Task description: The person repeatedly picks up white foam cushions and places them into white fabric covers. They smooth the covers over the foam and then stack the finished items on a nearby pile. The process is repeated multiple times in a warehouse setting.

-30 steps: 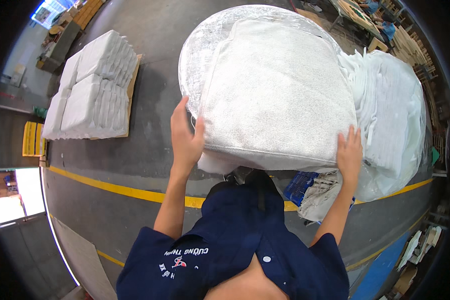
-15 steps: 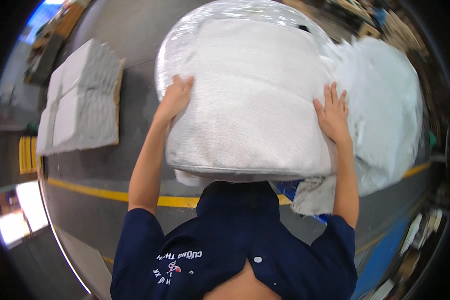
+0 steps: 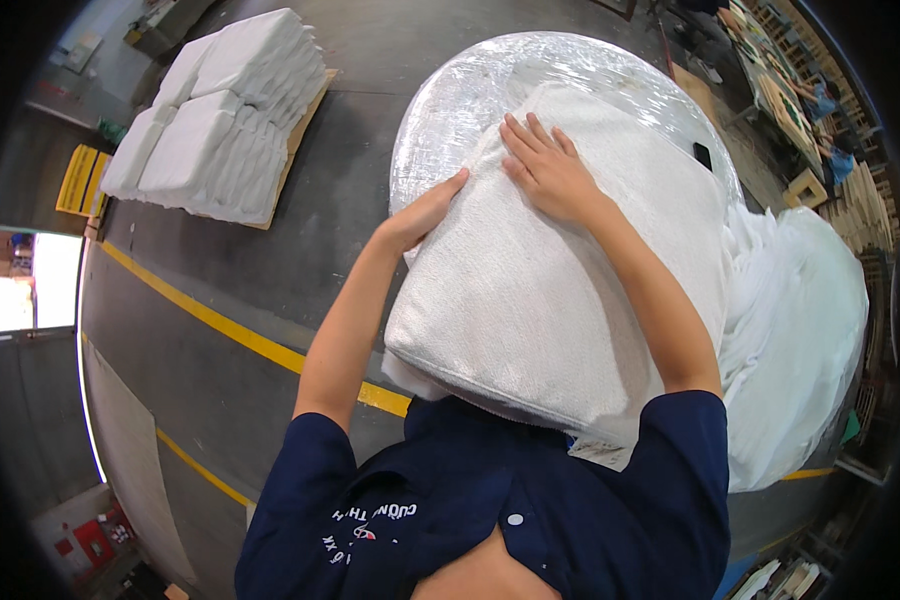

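Grey workshop floor [image 3: 355, 130] is crossed by a yellow line [image 3: 230, 337], and to the left a stack of white padded pieces [image 3: 195, 150] is supported on a brown board [image 3: 305, 135]. Beside it, a round desk [image 3: 435, 130] is wrapped in glossy clear film. On this desk a white fabric cushion [image 3: 540, 310] is laid at an angle, its near edge close to the person's navy shirt [image 3: 540, 490]. The cushion's left edge is touched by the left hand [image 3: 430, 212]; because its fingers are partly hidden, it cannot be made out whether that grip is closed. The cushion's far left part is covered by the right hand [image 3: 553, 172], which is laid palm down with fingers spread, nothing being clasped in its grip. Near the cushion's far right edge a black phone-like object [image 3: 702, 156] is seen; to the right, a bulky white bundle [image 3: 795, 340] is placed.
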`<control>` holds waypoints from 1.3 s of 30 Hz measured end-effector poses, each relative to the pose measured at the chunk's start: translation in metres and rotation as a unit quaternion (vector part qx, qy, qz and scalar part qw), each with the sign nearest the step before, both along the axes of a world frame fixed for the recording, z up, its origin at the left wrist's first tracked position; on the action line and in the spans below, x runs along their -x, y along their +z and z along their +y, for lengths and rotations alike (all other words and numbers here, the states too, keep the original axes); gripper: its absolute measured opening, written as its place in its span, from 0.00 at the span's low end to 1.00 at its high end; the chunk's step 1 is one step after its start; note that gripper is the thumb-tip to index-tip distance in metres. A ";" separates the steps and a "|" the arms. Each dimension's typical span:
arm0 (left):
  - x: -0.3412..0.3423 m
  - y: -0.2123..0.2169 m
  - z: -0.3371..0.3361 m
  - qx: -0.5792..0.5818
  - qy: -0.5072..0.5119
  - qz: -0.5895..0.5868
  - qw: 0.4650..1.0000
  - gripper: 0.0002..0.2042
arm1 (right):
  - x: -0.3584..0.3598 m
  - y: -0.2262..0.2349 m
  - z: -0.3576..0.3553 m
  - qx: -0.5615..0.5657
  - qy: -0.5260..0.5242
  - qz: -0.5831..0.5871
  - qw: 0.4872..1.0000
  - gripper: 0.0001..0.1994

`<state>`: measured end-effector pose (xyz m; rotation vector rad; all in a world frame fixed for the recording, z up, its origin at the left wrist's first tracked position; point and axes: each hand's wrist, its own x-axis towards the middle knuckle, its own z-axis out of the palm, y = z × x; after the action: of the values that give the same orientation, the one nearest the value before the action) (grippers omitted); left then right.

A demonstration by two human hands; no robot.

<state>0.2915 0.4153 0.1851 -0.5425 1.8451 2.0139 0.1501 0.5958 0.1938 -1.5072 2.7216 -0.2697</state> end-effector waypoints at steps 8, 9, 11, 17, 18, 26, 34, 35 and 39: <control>0.003 -0.058 0.005 -0.205 0.080 0.068 0.973 0.33 | 0.050 0.007 -0.049 0.014 0.120 -0.094 0.988 0.17; 0.003 -0.057 0.007 -0.202 0.095 0.058 0.973 0.33 | 0.051 0.007 -0.052 0.007 0.127 -0.092 0.988 0.16; 0.001 -0.054 0.010 -0.194 0.125 0.037 0.972 0.32 | 0.051 0.007 -0.054 -0.009 0.131 -0.099 0.986 0.15; -0.034 -0.064 -0.019 0.036 0.066 -0.002 0.997 0.28 | 0.056 0.014 -0.061 -0.028 0.111 -0.126 0.985 0.17; -0.046 -0.059 -0.020 0.022 0.051 -0.028 0.998 0.27 | 0.056 0.018 -0.062 -0.046 0.101 -0.145 0.983 0.18; -0.082 -0.051 -0.008 -0.001 0.081 -0.028 0.996 0.24 | 0.061 0.013 -0.117 -0.269 0.058 -0.181 0.944 0.24; -0.089 -0.070 -0.005 0.109 0.123 0.079 0.983 0.24 | 0.020 0.004 -0.133 -0.161 0.136 -0.104 0.972 0.16; -0.096 -0.071 -0.005 0.111 0.133 0.084 0.981 0.24 | -0.002 0.011 -0.131 -0.076 0.172 -0.070 0.980 0.15; -0.158 -0.068 -0.010 0.061 0.114 0.031 0.991 0.26 | -0.085 0.046 -0.089 0.064 0.317 -0.188 0.928 0.09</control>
<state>0.4497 0.4054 0.1171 -0.7659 2.0351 2.0907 0.2347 0.5064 0.2398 -2.0139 1.8429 -0.6365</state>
